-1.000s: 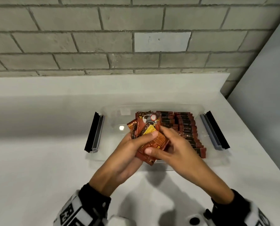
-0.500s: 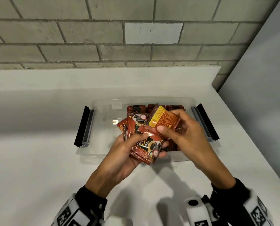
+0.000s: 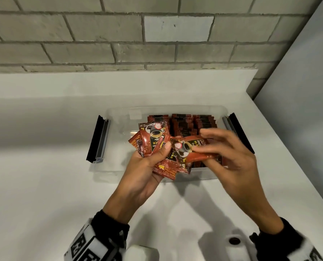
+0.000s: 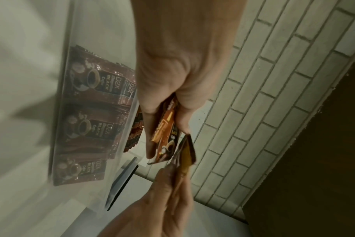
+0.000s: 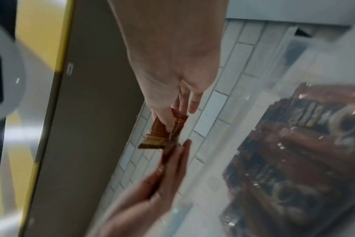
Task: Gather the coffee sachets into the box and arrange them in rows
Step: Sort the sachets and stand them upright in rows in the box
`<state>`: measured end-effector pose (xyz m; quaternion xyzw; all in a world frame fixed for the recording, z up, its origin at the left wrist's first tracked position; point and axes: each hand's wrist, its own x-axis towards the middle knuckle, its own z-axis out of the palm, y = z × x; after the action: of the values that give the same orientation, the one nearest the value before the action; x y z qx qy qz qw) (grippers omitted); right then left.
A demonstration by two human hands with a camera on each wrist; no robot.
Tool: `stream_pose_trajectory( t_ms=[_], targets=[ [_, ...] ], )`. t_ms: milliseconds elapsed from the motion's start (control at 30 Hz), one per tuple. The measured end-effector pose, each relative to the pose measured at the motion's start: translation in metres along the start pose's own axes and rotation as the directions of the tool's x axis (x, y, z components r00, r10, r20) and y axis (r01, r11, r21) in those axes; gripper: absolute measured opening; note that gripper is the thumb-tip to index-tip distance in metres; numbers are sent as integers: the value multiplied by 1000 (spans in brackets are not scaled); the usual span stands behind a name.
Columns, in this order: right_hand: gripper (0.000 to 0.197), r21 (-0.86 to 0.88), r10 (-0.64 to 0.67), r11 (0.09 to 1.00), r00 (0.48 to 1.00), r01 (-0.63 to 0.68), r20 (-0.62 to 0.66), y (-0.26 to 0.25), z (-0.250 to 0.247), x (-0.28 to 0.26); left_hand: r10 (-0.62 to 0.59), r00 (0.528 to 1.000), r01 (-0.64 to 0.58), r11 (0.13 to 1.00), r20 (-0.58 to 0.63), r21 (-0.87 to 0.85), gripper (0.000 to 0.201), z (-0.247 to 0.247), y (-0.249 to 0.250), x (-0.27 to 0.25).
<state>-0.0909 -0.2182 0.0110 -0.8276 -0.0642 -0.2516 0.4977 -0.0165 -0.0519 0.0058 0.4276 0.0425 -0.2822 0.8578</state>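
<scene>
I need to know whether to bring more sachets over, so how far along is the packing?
Done: rows of sachets already stand in the right part of the clear box. In hand: the left hand grips a fan of loose sachets, and the right hand pinches a single sachet. Left: those held sachets need placing; the box's left part shows no sachets.

I am holding red-brown coffee sachets (image 3: 153, 140) printed with a dark cup, white blossoms and gold lettering; the one in my right hand (image 3: 230, 155) is showing an orange-yellow panel on its back. Matching red-and-black rows (image 3: 190, 123) are filling the clear box (image 3: 119, 117) with black clips (image 3: 95, 138), sitting on a white worktop (image 3: 44, 185) against a grey brick wall (image 3: 81, 34). My cuffs (image 3: 92, 245) are showing black-and-white markings.
</scene>
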Motion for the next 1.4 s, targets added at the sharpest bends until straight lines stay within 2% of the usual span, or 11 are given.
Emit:
stream_pose_trajectory(
  t_ms=[267, 433, 500, 533, 633, 700, 833, 967, 1100, 1233, 1400],
  targets=[
    [45, -73, -15, 997, 998, 20, 68, 17, 0, -10, -24, 997, 22, 999, 77, 23, 40, 1, 7, -8],
    [39, 169, 189, 962, 968, -217, 164, 4, 2, -14, 22, 1000, -24, 997, 21, 78, 41, -1, 5, -9],
    [18, 277, 266, 910, 947, -308, 178, -2, 3, -10, 31, 999, -32, 996, 15, 80, 38, -1, 4, -10],
    [20, 321, 311, 881, 937, -347, 158, -3, 5, -9, 30, 999, -31, 996, 17, 83, 37, -1, 3, -10],
    [54, 407, 436, 806, 896, -430, 84, 4, 11, -5, 29, 1000, -29, 990, 5, 138, 35, -2, 1, -11],
    [54, 425, 480, 787, 877, -448, 35, 7, 9, -2, 35, 999, -33, 983, -10, 181, 32, -4, 2, -9],
    [29, 365, 472, 821, 882, -438, -3, 9, -10, 8, 33, 999, -27, 972, -20, 235, 41, -7, 5, -7],
    [21, 285, 363, 869, 912, -405, 189, 3, -22, 17, 21, 1000, -17, 961, -12, 275, 52, -5, 6, -7],
    [38, 171, 361, 886, 874, -430, 326, -3, -15, 22, 12, 1000, -16, 958, 14, 285, 46, 0, 4, -9],
    [33, 115, 394, 879, 842, -462, 368, -9, -8, 22, 4, 1000, -11, 958, 24, 288, 48, 4, 4, -12],
    [33, 39, 428, 869, 790, -493, 439, -11, -8, 19, -5, 1000, 8, 966, -12, 257, 16, 6, 5, -16]
  ],
)
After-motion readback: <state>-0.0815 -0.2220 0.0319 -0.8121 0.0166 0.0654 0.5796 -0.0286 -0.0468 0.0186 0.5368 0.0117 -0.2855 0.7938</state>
